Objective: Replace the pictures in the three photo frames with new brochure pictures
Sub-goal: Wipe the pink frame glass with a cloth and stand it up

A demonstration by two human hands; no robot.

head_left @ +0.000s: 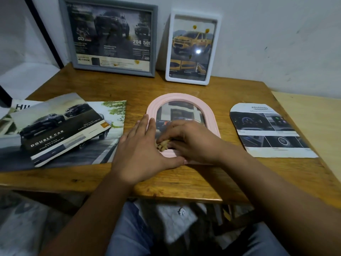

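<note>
1. Wooden table (184, 89) stands against a pale wall; only the head view is given, looking down at both hands.
2. At the back, leaning on the wall, stand a grey frame (110, 36) and a white frame (192, 48), each showing a truck picture.
3. A pink arched frame (184, 115) lies flat at the middle of the table, straight ahead of the person. Its long axis runs away from the body, with the rounded end far and the straight end near.
4. Both hands rest on its near half, so neither has to reach; they are about equally close.
5. The left hand (142, 145) lies flat with straight fingers pointing away along the frame's left edge, thumb stretched across the near rim.
6. The right hand (188, 141) comes in from the right, fingers curled down on the glass, apparently pinching small tan pieces (163, 145) near the lower left. What they are I cannot tell.
7. To the left lie open brochures (60, 130), just beside the left hand.
8. To the right, well apart, lies an arch-shaped cut-out (267, 130) printed with car interiors, which seems to be the spare or removed picture for this frame.
</note>
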